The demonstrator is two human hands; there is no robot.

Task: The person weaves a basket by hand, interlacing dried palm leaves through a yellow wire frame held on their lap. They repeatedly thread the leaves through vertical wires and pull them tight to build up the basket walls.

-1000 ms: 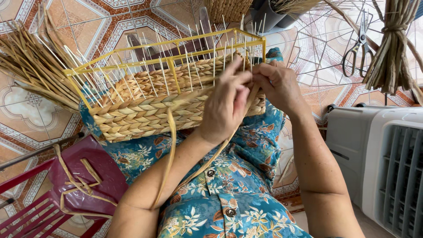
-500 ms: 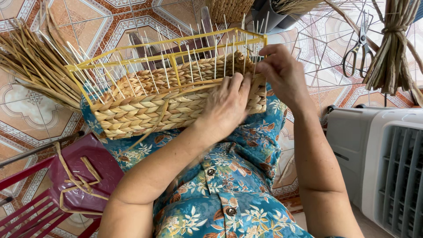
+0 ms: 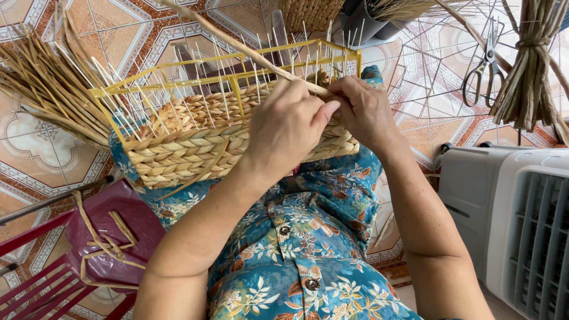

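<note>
**Strand drawn up and across the half-woven basket**

The half-woven basket [image 3: 195,145] rested on the person's lap, its yellow wire frame [image 3: 237,65] standing above the finished plaited rows, thin pale stakes rising all around the rim. Both hands met at the basket's right-hand end, on the near wall.

The left hand [image 3: 284,127] was clenched over the top rows, thumb tip pressed against the other hand. The right hand [image 3: 364,112] pinched a long reed strand [image 3: 237,44] between thumb and fingers. Half a second before, the left hand had lain flat on the near wall and no strand crossed the frame; a second before, a loose end had hung down in front of the lap. Now that strand ran taut from the hands up and away over the far left corner of the frame. By this reading a pass had just been pulled through and tightened, so the row in hand was one stitch further along, with the upper part of the frame not yet covered.

A sheaf of loose reeds [image 3: 47,83] fanned out on the tiled floor at the basket's left end. Scissors [image 3: 483,71] lay near a tied bundle of reeds [image 3: 530,71] beyond the right end. A red plastic stool [image 3: 77,255] with offcuts stood at the left, a white fan unit [image 3: 515,225] at the right.
</note>
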